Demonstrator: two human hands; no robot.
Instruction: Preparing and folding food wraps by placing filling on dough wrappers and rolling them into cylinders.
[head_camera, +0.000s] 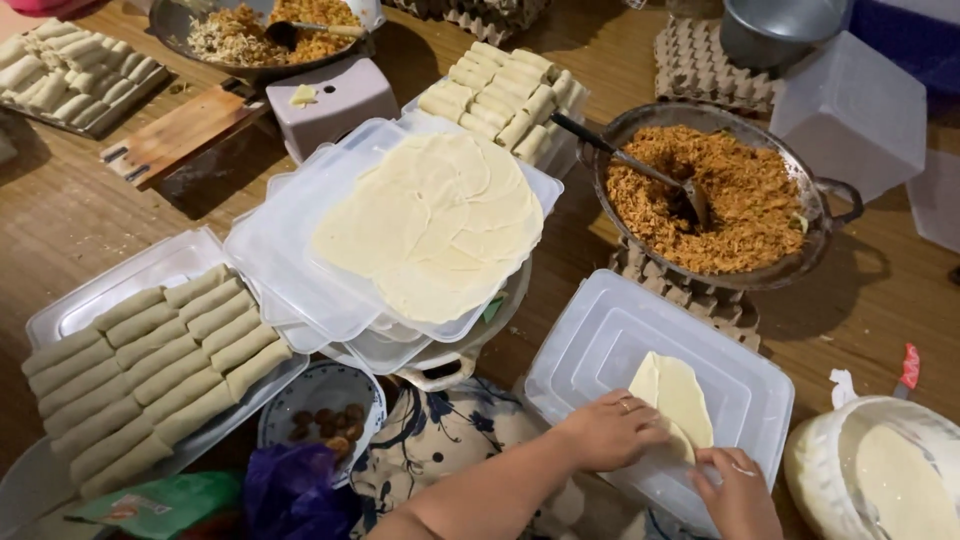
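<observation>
My left hand (610, 430) and my right hand (738, 490) both pinch a thin pale wrapper sheet (680, 392) that lies on a clear plastic lid (620, 330) in front of me. The sheet is partly folded at its near end under my fingers. A wide metal pan of shredded brown filling (735, 195) with a spoon (650, 172) stands just beyond the lid. A stack of round pale wrappers (435, 220) rests on stacked plastic lids to the left.
Trays of finished pale rolls sit at the left (150, 370), far left (70, 70) and centre back (505, 95). A second filling pan (260, 30), a wooden board (180, 130), egg cartons (705, 60), a small bowl (325, 410) and a white basin (890, 470) surround the wooden surface.
</observation>
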